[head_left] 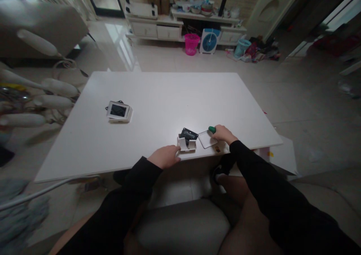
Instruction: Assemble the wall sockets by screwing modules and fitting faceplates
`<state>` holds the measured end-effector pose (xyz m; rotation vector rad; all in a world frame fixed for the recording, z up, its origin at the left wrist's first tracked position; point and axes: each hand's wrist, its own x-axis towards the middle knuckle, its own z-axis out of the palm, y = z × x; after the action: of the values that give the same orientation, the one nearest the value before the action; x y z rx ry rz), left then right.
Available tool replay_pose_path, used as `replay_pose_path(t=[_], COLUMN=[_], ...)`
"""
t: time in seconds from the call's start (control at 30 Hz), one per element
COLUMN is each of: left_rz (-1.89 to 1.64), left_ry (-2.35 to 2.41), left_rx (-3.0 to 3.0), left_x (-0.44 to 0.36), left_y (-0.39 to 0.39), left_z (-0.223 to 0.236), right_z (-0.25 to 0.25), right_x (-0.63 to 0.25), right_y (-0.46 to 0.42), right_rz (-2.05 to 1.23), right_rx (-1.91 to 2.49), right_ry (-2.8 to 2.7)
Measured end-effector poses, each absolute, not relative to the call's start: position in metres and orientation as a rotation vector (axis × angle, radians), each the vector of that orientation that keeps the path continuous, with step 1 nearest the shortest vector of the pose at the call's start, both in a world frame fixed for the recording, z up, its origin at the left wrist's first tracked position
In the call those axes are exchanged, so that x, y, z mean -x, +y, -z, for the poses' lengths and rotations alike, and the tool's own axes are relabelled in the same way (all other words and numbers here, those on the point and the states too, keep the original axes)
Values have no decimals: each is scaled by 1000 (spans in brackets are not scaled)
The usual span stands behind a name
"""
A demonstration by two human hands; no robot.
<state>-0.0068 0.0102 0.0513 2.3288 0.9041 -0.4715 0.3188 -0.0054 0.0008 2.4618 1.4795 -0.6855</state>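
Near the front edge of the table stands a small white open box (pixel 187 148) with raised white flaps. A black plate (pixel 189 134), which looks like a circuit board, leans at its back. My left hand (pixel 166 156) grips the box's left end between fingers and thumb. My right hand (pixel 225 134) is closed around a green handle-like object (pixel 212 129); the rest of it is hidden. Below that hand lies a shallow white square cover (pixel 207 139). A small brown piece (pixel 217 149) sits close to the table edge. Farther left rests a white case with a dark panel (pixel 118 110).
The white table (pixel 158 93) spans the space before me. At left, close to the table, is a lamp with several white arms (pixel 56 101). A low cabinet (pixel 146 29), a pink basket (pixel 191 44) and a blue fan (pixel 210 41) stand beyond it.
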Motion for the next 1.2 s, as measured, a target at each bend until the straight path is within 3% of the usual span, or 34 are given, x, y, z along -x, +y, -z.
replay_pose_path(t=[0.33,0.43,0.5,0.67,0.87,1.2], left_rz=[488,490,500,539,580,579], left_ry=[938,957,977,1023,1053,1071], left_rx=[-2271,-2280,-2292,-2305,-2280,-2285], left_x=[8,10,12,14,15,16], left_y=[12,16,18,23,25,26], left_z=[-58,-57,-56,-51,-53,-51], right_z=[-57,-82,-90,-81,-65,-61], right_x=[-321,-316,-304,-263,-243,-236], right_y=[-1,-9,-17,-30,-29,-31], right_rz=[628,405,475,815,577,537], right_rx=[-2586,-2807,-2776,-2206,-2108,-2055], right_ry=[1666,2023,2372,2803,2694,2651])
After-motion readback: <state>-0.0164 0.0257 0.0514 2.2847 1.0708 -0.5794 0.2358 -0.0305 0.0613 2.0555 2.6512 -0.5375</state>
